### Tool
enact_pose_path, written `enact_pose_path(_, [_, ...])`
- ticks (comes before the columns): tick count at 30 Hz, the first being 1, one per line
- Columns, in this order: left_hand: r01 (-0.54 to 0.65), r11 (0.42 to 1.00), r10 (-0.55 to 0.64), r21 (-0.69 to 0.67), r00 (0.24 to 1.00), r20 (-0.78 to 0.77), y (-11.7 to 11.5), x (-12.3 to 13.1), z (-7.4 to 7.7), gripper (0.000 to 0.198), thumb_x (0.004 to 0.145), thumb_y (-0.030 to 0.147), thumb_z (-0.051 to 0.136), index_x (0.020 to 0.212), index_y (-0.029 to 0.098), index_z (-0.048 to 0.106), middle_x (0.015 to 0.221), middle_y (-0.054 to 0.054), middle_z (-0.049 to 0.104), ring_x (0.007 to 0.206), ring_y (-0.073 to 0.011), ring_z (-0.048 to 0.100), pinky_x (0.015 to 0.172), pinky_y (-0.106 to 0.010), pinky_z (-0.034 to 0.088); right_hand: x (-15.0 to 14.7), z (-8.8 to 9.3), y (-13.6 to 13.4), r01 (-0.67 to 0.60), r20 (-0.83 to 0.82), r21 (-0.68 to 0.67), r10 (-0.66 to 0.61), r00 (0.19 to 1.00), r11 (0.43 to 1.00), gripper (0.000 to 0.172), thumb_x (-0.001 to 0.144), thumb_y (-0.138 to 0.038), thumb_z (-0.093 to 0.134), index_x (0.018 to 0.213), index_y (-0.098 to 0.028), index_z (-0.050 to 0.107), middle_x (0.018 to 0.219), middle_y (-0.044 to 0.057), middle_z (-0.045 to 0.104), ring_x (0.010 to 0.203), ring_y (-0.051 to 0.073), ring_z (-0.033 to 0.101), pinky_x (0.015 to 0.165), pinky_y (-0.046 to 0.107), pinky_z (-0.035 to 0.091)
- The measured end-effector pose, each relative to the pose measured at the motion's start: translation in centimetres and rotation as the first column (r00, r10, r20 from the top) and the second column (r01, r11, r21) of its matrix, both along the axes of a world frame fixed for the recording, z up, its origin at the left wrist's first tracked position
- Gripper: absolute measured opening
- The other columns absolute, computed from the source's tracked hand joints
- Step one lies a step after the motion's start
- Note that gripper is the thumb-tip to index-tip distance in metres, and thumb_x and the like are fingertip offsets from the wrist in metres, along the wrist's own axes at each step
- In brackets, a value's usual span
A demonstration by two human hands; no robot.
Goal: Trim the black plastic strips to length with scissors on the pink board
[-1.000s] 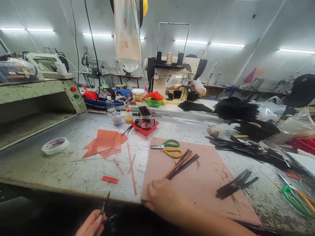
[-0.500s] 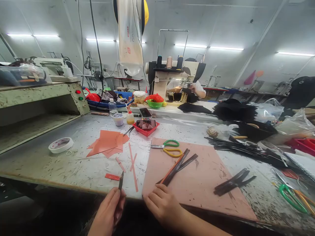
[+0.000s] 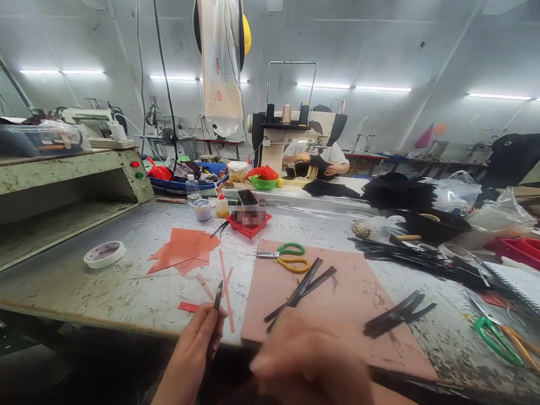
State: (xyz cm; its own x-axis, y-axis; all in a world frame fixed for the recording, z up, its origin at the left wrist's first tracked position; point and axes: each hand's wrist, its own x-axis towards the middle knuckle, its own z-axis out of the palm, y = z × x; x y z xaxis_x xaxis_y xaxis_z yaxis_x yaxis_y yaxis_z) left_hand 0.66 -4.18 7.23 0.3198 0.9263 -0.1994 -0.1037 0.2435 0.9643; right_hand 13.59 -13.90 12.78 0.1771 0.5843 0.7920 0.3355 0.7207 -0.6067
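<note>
In the head view, my left hand (image 3: pixel 198 346) is closed around a narrow dark strip (image 3: pixel 218 295), whose pointed end sticks up past the fingers. My right hand (image 3: pixel 314 349) is smeared by motion over the front edge of the pink board (image 3: pixel 346 292); whatever its fingers hold cannot be made out. Just beyond it, several black strips (image 3: pixel 310 284) lie crossed on the board, their near ends partly covered by the hand. Thin orange strips (image 3: pixel 226 298) and a short red-orange piece (image 3: pixel 188 306) are on the table near my left hand.
Scissors (image 3: pixel 291 259) with green and yellow handles lie on the board. Orange sheets (image 3: pixel 181 250), a tape roll (image 3: pixel 104 254) and a red tray (image 3: pixel 248 228) are farther back. More black strips (image 3: pixel 399 315) rest at right. A co-worker (image 3: pixel 337 157) sits at a sewing machine.
My right hand has lifted off the strips and come nearer the camera. An orange strip among the black ones no longer shows there. My left hand moved slightly right and up.
</note>
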Motion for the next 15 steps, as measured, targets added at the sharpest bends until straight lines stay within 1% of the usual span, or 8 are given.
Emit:
enact_pose_path(2, [0.065,0.998,-0.066,0.003,0.998,0.010,-0.4,0.3,0.6,0.031,0.063,0.048,0.069,0.068,0.019,0.061,0.057,0.003,0.053,0.054,-0.0106,0.045,0.049,-0.018,0.035,-0.5,-0.8,1.7,-0.033,-0.083,-0.189,0.018,0.996,0.981,0.019,0.077,-0.012,0.065,0.087,-0.028,0.068,0.078,0.001,0.065,0.071,0.014,0.063,0.066,0.024,0.052])
enact_pose_path(4, [0.132,0.991,-0.132,-0.014,0.991,0.018,-0.8,0.4,0.9,0.031,0.063,0.049,0.069,0.069,0.019,0.062,0.057,0.002,0.055,0.056,-0.0135,0.050,0.050,-0.020,0.038,-0.7,-2.3,3.3,-0.014,-0.143,-0.374,-0.043,0.989,0.927,0.011,0.072,-0.012,0.066,0.074,-0.023,0.069,0.101,0.006,0.060,0.092,0.018,0.059,0.082,0.030,0.049])
enact_pose_path(5, [0.145,0.989,-0.145,-0.029,0.989,0.016,-1.0,0.4,0.9,0.032,0.063,0.049,0.069,0.071,0.019,0.063,0.056,0.002,0.055,0.057,-0.0148,0.052,0.049,-0.021,0.039,-0.8,-3.2,4.0,-0.007,-0.183,-0.434,-0.080,0.980,0.901,0.010,0.071,-0.012,0.066,0.071,-0.021,0.068,0.108,0.007,0.057,0.098,0.019,0.057,0.085,0.032,0.047])
enact_pose_path(8, [0.060,0.993,-0.063,-0.097,0.998,-0.027,-1.5,0.3,0.5,0.035,0.060,0.048,0.072,0.081,0.020,0.066,0.059,0.000,0.059,0.063,-0.0186,0.057,0.052,-0.023,0.043,-1.1,-5.6,5.2,-0.080,-0.322,-0.526,-0.111,0.940,0.847,0.010,0.068,-0.010,0.063,0.071,-0.019,0.067,0.105,0.008,0.058,0.093,0.020,0.058,0.080,0.032,0.048])
enact_pose_path(11, [-0.046,0.993,0.039,-0.110,0.997,-0.060,-1.8,0.6,-0.1,0.038,0.059,0.050,0.071,0.082,0.020,0.067,0.067,-0.003,0.064,0.074,-0.0233,0.060,0.057,-0.026,0.047,-1.5,-6.8,5.6,-0.120,-0.403,-0.518,-0.118,0.907,0.847,0.005,0.067,-0.013,0.064,0.069,-0.017,0.065,0.094,0.007,0.060,0.084,0.019,0.060,0.072,0.030,0.050])
enact_pose_path(13, [-0.049,0.998,0.046,-0.031,0.996,-0.075,-1.8,0.8,-0.3,0.038,0.058,0.052,0.071,0.078,0.019,0.067,0.065,-0.003,0.063,0.073,-0.0238,0.059,0.058,-0.027,0.047,-1.3,-7.0,5.9,-0.104,-0.364,-0.516,-0.107,0.925,0.850,0.002,0.070,-0.015,0.063,0.068,-0.016,0.064,0.091,0.007,0.060,0.080,0.018,0.061,0.068,0.029,0.051])
enact_pose_path(14, [-0.031,0.999,0.032,0.015,0.996,-0.084,-1.7,0.8,-0.4,0.037,0.058,0.051,0.071,0.075,0.019,0.066,0.061,-0.002,0.061,0.069,-0.0223,0.058,0.056,-0.026,0.046,-0.8,-6.9,6.3,-0.051,-0.254,-0.541,-0.106,0.961,0.839,0.002,0.072,-0.016,0.062,0.071,-0.016,0.064,0.092,0.006,0.060,0.078,0.016,0.061,0.068,0.027,0.052])
enact_pose_path(15, [-0.015,0.999,0.019,0.040,0.996,-0.092,-1.5,0.8,-0.5,0.036,0.057,0.051,0.072,0.073,0.019,0.066,0.057,-0.001,0.058,0.063,-0.0200,0.056,0.053,-0.025,0.045,0.0,-6.8,6.7,0.046,-0.083,-0.577,-0.114,0.990,0.815,0.004,0.074,-0.016,0.061,0.078,-0.016,0.064,0.094,0.006,0.060,0.077,0.015,0.061,0.068,0.026,0.052])
